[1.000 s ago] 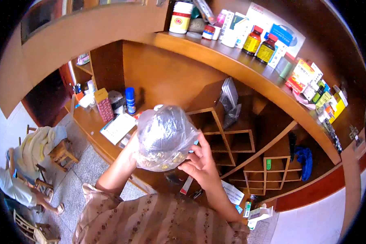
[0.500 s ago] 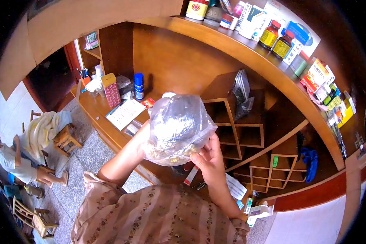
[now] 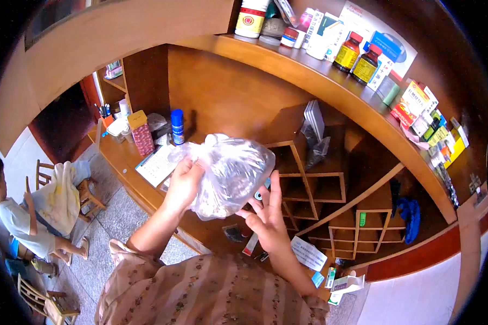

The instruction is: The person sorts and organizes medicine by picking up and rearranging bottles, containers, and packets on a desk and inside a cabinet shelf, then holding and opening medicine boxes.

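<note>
A clear, crinkled plastic bag [image 3: 233, 168] hangs in front of my chest, its gathered neck turned to the left. My left hand [image 3: 184, 181] is closed round that neck. Pale contents show dimly low in the bag, blurred by the shiny plastic. My right hand [image 3: 268, 219] is beside the bag's lower right side, palm up with fingers apart, the fingertips close to the plastic. Behind the bag runs the curved wooden desk [image 3: 126, 179]. On it, left of the bag, lies a printed sheet [image 3: 156, 165] near a blue spray can [image 3: 177, 127].
Medicine bottles [image 3: 347, 52] and boxes line the curved upper shelf [image 3: 287, 57]. A patterned red box [image 3: 141, 135] stands on the desk. Wooden cubbyholes [image 3: 314, 187] are at the right. A person [image 3: 21, 216] sits at far left near wooden chairs [image 3: 54, 306].
The bag has turned so its gathered neck now points left, with my left hand round it. My right hand has come off the bag's lower edge and opened.
</note>
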Available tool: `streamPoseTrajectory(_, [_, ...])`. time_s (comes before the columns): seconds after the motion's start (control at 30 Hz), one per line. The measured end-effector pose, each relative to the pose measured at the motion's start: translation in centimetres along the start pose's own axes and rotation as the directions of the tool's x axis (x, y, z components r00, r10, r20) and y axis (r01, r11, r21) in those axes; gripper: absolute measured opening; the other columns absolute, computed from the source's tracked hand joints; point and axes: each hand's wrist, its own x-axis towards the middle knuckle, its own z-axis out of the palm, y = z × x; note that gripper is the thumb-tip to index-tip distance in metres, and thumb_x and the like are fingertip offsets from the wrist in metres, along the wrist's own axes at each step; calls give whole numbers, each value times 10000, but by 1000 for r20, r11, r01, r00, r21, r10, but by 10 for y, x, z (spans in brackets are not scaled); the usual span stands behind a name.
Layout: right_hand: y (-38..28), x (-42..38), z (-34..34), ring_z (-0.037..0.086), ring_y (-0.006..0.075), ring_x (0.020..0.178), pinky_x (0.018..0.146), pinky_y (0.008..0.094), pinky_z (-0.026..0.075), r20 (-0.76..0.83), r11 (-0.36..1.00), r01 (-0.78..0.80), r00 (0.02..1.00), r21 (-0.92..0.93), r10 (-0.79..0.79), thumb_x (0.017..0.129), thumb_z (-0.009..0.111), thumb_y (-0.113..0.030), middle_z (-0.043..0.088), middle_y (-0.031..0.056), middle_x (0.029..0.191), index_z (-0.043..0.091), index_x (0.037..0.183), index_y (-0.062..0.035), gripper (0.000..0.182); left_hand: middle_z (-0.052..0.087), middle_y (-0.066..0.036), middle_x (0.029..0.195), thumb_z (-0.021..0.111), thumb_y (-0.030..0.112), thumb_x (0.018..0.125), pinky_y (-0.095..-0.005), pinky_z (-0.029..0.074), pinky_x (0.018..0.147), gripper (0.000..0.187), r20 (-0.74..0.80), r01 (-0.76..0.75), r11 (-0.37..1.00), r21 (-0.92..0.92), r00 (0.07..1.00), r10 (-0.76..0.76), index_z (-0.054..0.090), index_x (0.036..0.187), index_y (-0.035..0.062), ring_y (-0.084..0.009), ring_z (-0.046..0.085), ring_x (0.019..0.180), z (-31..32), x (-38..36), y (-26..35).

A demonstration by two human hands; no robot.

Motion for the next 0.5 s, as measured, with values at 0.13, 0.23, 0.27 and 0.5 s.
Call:
streamPoseTrajectory(0.13, [9, 10, 7, 291, 272, 1309, 1043, 422, 298, -95, 1000, 19, 995, -17, -20, 802, 622, 1, 168, 122, 1457, -74, 1449, -141, 962, 631, -42, 924, 513, 174, 942, -255, 485, 694, 236, 88, -21, 984, 174, 996, 6, 573, 1080, -8, -103, 593, 805, 7, -16, 9])
streamPoseTrajectory(0.23, [13, 14, 6, 331, 230, 1276, 1047, 384, 294, -127, 1000, -1, 992, 5, 1, 808, 627, -3, 267, 102, 1405, 26, 1437, -98, 875, 628, -30, 914, 534, 193, 936, -250, 478, 704, 251, 100, 25, 974, 225, 994, -48, 573, 1085, -5, -96, 584, 803, 4, -21, 13])
streamPoseTrajectory(0.27, [14, 15, 6, 350, 219, 1258, 1046, 377, 295, -136, 1000, -17, 991, 12, 19, 810, 625, -3, 308, 95, 1379, 78, 1426, -85, 828, 628, -24, 906, 540, 200, 934, -250, 476, 710, 262, 101, 6, 968, 250, 994, -32, 571, 1093, -6, -97, 583, 796, 2, -21, 14])
streamPoseTrajectory(0.5, [25, 18, -6, 374, 257, 1264, 1051, 418, 300, -113, 933, -64, 988, 353, 110, 887, 534, -180, 376, 99, 1369, 193, 1412, -66, 636, 514, -119, 1228, 567, 446, 877, -315, 433, 873, 608, 465, -145, 961, 236, 885, 19, 450, 1270, -3, -186, 498, 1097, -1, -19, 49])
